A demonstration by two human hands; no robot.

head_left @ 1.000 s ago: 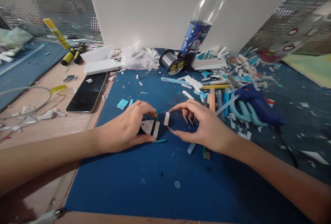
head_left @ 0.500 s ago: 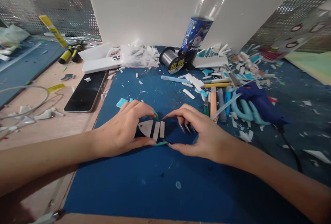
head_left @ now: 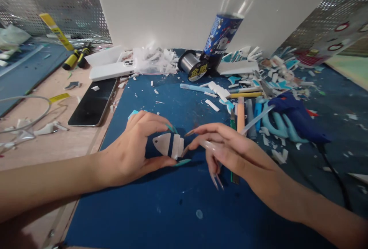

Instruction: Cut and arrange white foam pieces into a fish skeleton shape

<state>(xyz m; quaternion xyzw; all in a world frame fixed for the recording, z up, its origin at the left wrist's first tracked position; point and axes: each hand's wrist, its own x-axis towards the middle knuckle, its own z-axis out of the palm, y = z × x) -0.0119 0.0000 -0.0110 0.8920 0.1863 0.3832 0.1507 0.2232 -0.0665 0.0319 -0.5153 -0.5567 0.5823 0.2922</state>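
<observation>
The left hand (head_left: 138, 142) curves around white strips (head_left: 175, 147), whether its grip pinches them unclear, while the right hand (head_left: 237, 153), grip parted, points a fingertip at their edge.

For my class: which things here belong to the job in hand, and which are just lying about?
Seemingly in the job:
- rounded white piece with a hole-like dark spot
- two white strips beside it
- left hand, curved around these
- right hand, fingers near the outer strip

Apparently lying about:
- phone
- spool
- bottle
- glue gun, untouched
</observation>
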